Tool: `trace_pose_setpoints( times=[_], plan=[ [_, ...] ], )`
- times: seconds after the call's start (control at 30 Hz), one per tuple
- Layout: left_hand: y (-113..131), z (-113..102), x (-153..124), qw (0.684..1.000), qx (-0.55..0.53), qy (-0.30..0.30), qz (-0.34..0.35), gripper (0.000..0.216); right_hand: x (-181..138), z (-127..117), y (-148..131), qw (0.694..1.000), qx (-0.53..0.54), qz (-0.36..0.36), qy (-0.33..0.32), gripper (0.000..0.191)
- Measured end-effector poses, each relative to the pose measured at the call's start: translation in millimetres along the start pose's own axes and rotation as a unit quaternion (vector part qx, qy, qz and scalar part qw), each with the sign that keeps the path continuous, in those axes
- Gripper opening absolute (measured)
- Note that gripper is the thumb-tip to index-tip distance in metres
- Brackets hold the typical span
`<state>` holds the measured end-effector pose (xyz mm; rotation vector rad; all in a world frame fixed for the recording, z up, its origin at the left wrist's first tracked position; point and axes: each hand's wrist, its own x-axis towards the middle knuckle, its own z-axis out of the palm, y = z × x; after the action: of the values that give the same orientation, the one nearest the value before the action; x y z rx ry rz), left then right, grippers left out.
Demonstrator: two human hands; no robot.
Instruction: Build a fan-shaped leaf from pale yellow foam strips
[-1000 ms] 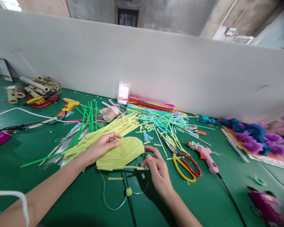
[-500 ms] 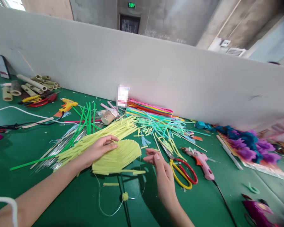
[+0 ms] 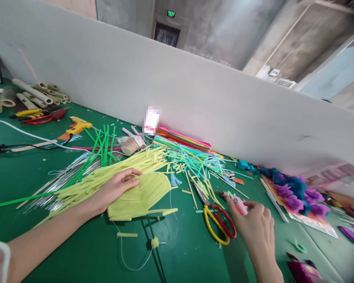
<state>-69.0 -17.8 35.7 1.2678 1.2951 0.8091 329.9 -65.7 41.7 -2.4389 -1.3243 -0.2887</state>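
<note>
My left hand (image 3: 120, 188) is closed on a fan-shaped piece (image 3: 141, 196) of pale yellow pipe cleaners laid side by side, thumb on top. Over on the right, my right hand (image 3: 255, 226) curls around a pink hot glue gun (image 3: 239, 205); the hand hides its handle, while the nozzle points left. Red-and-yellow-handled scissors (image 3: 220, 220) lie between the hands, blades slightly apart. Below the fan piece, a clear thread or wire loop (image 3: 132, 269) carries a small yellow fuzzy ball (image 3: 155, 242).
Loose yellow pipe cleaners (image 3: 88, 182) lie under my left forearm. Green pipe cleaners (image 3: 104, 145), a yellow glue gun (image 3: 78, 125) and bamboo tubes (image 3: 41, 94) are farther left. Purple and teal fuzzy flowers (image 3: 295, 196) lie right. A white partition (image 3: 194, 94) bounds the back of the green table.
My right hand has moved right, from beside the fan piece past the scissors, onto the pink glue gun. My left hand stays on the fan piece. The camera view has tilted and shifted slightly.
</note>
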Motion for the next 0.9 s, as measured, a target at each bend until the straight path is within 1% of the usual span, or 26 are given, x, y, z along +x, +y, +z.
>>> trace_pose_setpoints(
  times=[0.1,0.17,0.23,0.3,0.4,0.5,0.57,0.67,0.77,0.83,0.9],
  plan=[
    [2.1,3.7,-1.3,1.000,0.000,0.006,-0.015,0.039,-0.4,15.1,19.3,0.997,-0.042,0.050,-0.033,0.085],
    [2.7,5.5,-1.3,1.000,-0.001,0.007,-0.022,0.039,-0.7,21.4,28.6,0.994,-0.063,0.075,-0.049,0.089],
    [2.4,6.7,-0.7,0.999,-0.001,0.005,-0.032,0.039,0.7,25.2,36.5,0.991,-0.071,0.095,-0.069,0.088],
    [1.1,7.2,0.2,0.999,0.001,0.002,-0.041,0.038,3.5,27.9,43.0,0.987,-0.065,0.107,-0.104,0.085],
    [-2.2,7.1,1.6,0.999,0.002,0.000,-0.044,0.038,7.6,31.3,48.8,0.982,-0.063,0.098,-0.146,0.078],
    [-4.6,6.7,2.5,0.999,-0.002,-0.002,-0.045,0.039,9.7,32.2,48.9,0.983,-0.064,0.080,-0.151,0.077],
    [-4.5,6.9,2.5,0.999,-0.003,-0.001,-0.047,0.040,9.9,29.4,46.0,0.983,-0.054,0.090,-0.150,0.075],
    [-2.2,7.9,1.8,0.999,-0.005,0.006,-0.052,0.043,8.5,19.0,38.4,0.981,-0.034,0.136,-0.135,0.073],
    [0.1,8.9,1.2,0.998,-0.014,0.004,-0.053,0.045,4.3,5.7,28.0,0.980,-0.014,0.182,-0.082,0.073],
    [0.6,9.4,1.0,0.998,-0.020,-0.001,-0.053,0.045,-0.9,0.0,19.5,0.985,0.018,0.170,-0.014,0.070],
    [0.4,9.9,1.0,0.998,-0.020,-0.003,-0.052,0.045,-8.8,-1.1,8.9,0.989,0.059,0.126,0.049,0.067]
  ],
)
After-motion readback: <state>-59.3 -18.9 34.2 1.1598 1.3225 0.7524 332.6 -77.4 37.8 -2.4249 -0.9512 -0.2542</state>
